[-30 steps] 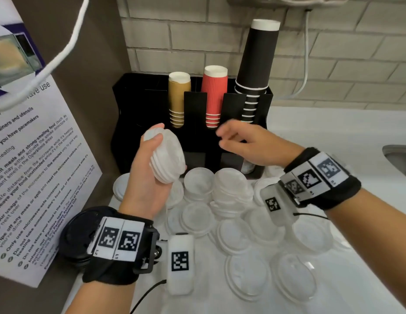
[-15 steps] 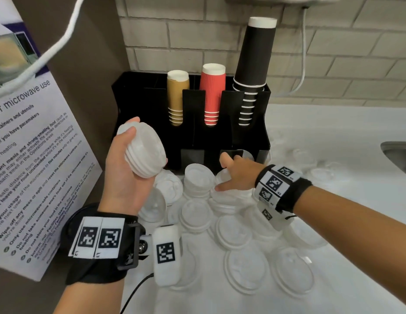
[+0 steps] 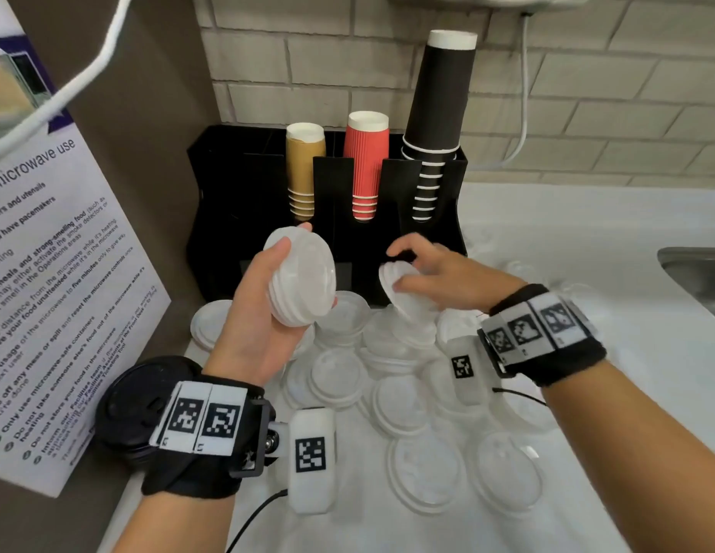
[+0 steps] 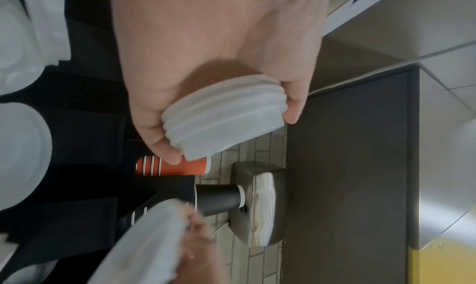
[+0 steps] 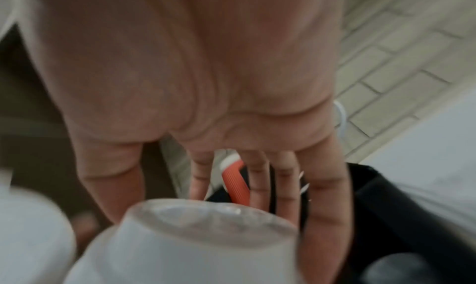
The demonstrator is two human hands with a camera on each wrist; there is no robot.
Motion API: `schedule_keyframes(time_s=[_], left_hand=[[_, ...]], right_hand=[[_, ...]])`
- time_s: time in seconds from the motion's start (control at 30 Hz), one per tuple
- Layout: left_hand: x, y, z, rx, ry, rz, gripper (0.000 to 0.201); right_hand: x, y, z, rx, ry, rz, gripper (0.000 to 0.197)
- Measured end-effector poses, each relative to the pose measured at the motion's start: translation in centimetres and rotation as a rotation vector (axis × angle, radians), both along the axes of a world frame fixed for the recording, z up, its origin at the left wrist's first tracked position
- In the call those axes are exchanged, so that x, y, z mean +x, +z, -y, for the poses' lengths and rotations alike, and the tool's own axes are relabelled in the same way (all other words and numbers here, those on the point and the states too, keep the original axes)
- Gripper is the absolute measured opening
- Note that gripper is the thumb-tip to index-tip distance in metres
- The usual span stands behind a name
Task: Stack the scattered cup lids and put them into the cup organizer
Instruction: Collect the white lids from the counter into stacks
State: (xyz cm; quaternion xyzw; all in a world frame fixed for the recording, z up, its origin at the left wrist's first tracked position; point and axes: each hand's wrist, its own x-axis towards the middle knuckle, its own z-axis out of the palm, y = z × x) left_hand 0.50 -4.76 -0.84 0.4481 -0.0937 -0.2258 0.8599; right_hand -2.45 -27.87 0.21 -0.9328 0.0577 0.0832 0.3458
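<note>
Left hand [image 3: 264, 313]: grips a stack of lids [image 3: 302, 279] (tilted), raised before the black cup organizer [image 3: 236, 201]. Right hand [image 3: 435, 273]: holds a smaller lid stack [image 3: 403, 291] just right of it. Loose lids [image 3: 425, 472] cover the near counter [image 3: 627, 313].

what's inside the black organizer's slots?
The black organizer holds three cup stacks: tan cups, red cups, black cups. Lower compartments are hidden by both hands; no lids visible inside.
</note>
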Motion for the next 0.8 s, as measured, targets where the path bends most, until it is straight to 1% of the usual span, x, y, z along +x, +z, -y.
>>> schedule_keyframes(time_s=[0.03,0.07,0.1,0.17,0.2,0.27,0.33,0.43,0.53,0.7,0.8], left_hand=[[-0.1,-0.1,0.3,0.001,-0.016,-0.011,0.062],[-0.2,-0.2,0.6,-0.008,-0.028,-0.026,0.058],[-0.3,-0.3,1.0,-0.018,-0.040,-0.039,0.053],[-0.6,-0.6,1.5,-0.020,-0.074,-0.048,0.048],[-0.8,-0.8,1.8,-0.017,-0.095,-0.050,0.047],[-1.2,-1.1,2.1,-0.004,-0.150,-0.026,0.040],[-1.6,-1.2,2.3,0.024,-0.207,0.031,0.033],[-2.0,-1.0,2.5,0.058,-0.246,0.077,0.033],[-2.2,-1.0,2.6,0.056,-0.253,0.095,0.033],[-2.6,-1.1,2.7,0.055,-0.218,0.086,0.039],[-2.8,-1.0,2.8,0.082,-0.203,0.080,0.052]], right_hand=[[-0.8,0.8,-0.4,0.162,-0.017,0.060,0.035],[-1.6,1.5,-0.8,0.296,-0.027,0.115,0.032],[-2.5,1.9,-1.3,0.395,-0.028,0.163,0.032],[-3.9,2.2,-2.4,0.522,-0.012,0.250,0.038],[-4.5,2.1,-3.0,0.555,-0.008,0.293,0.042],[-5.3,1.7,-4.1,0.575,-0.005,0.367,0.048],[-5.8,1.1,-4.9,0.559,0.014,0.411,0.053],[-6.1,0.7,-5.6,0.518,0.034,0.451,0.056],[-6.3,0.5,-5.9,0.537,0.039,0.468,0.056],[-6.4,0.3,-6.4,0.549,0.025,0.485,0.055],[-6.5,0.3,-6.7,0.544,0.018,0.497,0.055]])
